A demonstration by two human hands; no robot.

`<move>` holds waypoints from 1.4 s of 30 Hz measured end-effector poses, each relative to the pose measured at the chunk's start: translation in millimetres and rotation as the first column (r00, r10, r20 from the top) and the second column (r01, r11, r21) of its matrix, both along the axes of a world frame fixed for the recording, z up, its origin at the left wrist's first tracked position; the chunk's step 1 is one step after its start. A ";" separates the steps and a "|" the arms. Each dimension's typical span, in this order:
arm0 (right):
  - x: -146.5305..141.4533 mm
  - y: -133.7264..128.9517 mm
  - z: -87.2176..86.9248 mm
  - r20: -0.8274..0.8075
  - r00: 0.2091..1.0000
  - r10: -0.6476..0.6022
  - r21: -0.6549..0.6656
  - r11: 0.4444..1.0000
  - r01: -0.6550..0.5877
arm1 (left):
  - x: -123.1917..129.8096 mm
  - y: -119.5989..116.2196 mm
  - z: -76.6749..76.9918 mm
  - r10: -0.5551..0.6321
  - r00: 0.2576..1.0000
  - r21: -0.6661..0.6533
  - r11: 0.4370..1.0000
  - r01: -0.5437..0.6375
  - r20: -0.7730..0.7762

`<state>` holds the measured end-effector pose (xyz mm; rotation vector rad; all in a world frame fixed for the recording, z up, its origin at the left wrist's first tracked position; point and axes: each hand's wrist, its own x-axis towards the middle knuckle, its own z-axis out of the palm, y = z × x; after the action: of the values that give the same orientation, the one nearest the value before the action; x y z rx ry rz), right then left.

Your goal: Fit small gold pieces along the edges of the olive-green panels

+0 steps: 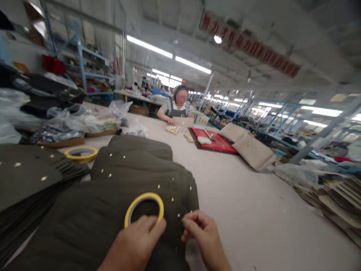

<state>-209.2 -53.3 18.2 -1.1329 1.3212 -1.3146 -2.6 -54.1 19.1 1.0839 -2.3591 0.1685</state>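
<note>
In my left hand (138, 241) is a roll of yellow tape (149, 195), tilted up, its lower rim between my thumb and fingers. My right hand (204, 235) is closed in a pinch just right of it, at the edge of the dark green padded pieces (135, 186). Whatever the right fingertips hold is too small to make out. These dark pieces lie in an overlapping stack under both hands, with small gold-coloured marks or metal bits dotted over them. More dark green pieces (25, 173) fan out at the left.
Another yellow tape roll (81, 158) lies beyond the pile. Across the pale table (239, 199) sits a co-worker (182, 103) near small bags of gold-coloured parts (172, 130). A red board (220, 145), beige padded pieces (254, 150) and stacked brown pieces (338, 199) are rightward; plastic bags (73, 118) lie left.
</note>
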 end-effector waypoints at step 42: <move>3.8 4.2 -17.3 -0.479 0.874 -0.085 -0.111 0.993 0.037 | 6.2 -4.0 18.1 -0.015 0.976 0.251 0.967 -0.041 0.219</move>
<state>-205.5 -49.2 0.9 -1.5722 1.6758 -1.1912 3.6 -58.1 37.3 1.2568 -2.6266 -0.0130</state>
